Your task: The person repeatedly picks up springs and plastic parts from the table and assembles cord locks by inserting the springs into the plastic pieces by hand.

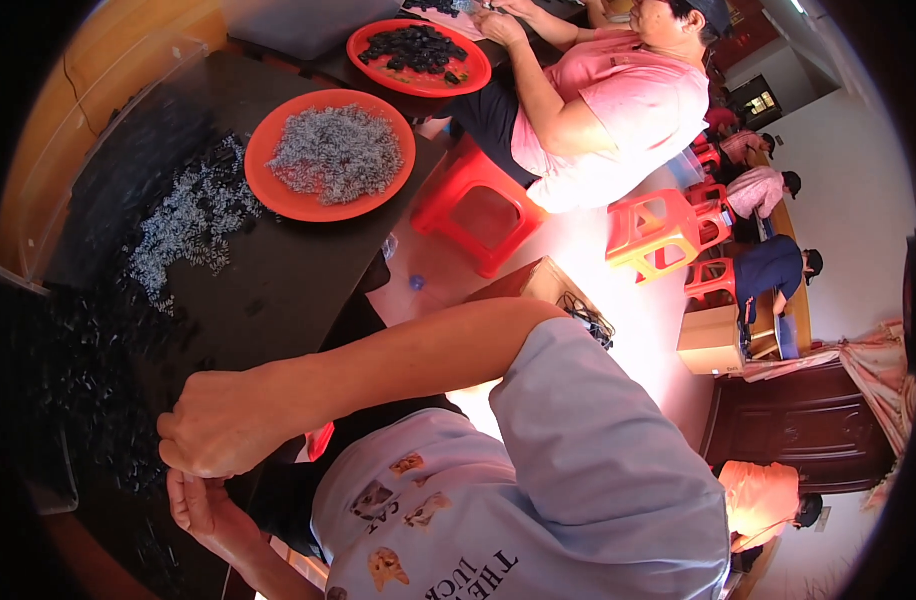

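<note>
Currently the bare right hand (233, 420) meets the bare left hand (203, 508) at the near part of the flat dark desk (268, 285), fingers curled, whether gripping anything I cannot tell; small black pieces (98, 390) lie scattered left, a round red plate (318, 207) of tiny pale pieces (338, 150) farther off

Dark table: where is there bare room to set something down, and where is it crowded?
The barest patch of the dark table lies between the red plate, the loose silvery pieces and the right hand. Picture left is crowded, where silvery pieces and black pieces spread; the plate is heaped too.
</note>
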Available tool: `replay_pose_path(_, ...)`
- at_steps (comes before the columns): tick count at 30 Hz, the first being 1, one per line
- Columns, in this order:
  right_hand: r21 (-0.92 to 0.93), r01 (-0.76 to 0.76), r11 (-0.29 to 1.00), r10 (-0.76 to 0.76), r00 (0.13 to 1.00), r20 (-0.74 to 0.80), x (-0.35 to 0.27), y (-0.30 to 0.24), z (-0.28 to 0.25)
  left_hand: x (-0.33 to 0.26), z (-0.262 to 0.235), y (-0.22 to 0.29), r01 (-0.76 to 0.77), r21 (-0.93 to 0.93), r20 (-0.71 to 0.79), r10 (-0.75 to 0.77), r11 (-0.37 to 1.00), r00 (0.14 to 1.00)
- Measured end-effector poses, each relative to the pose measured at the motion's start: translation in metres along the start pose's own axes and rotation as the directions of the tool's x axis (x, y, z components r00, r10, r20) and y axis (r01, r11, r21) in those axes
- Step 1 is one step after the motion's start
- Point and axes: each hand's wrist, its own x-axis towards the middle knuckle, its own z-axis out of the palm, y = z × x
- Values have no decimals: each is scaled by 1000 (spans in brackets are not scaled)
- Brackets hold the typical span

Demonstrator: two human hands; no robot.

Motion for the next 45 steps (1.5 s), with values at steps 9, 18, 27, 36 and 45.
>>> replay_pose_path(9,81,18,997,-19,1000,8,10,-3,18,-9,-10,-8,-89,10,-146,90,996,985)
replay_pose_path(18,97,-82,992,94,987,-131,7,-4,17,-11,-1,-2,-118,-39,-62,116,992,991)
replay_pose_path(27,-126,67,990,-58,996,71,13,-2,18,-6,-5,-1,-92,-107,-40,88,990,995)
replay_pose_path(36,-89,91,992,-84,993,85,13,-2,21,-5,-4,-1,-154,-61,-52,151,986,987)
replay_pose_path(45,-279,129,952,-136,991,-6,39,18,-26,-7,-1,2,-106,-201,-32,102,974,994)
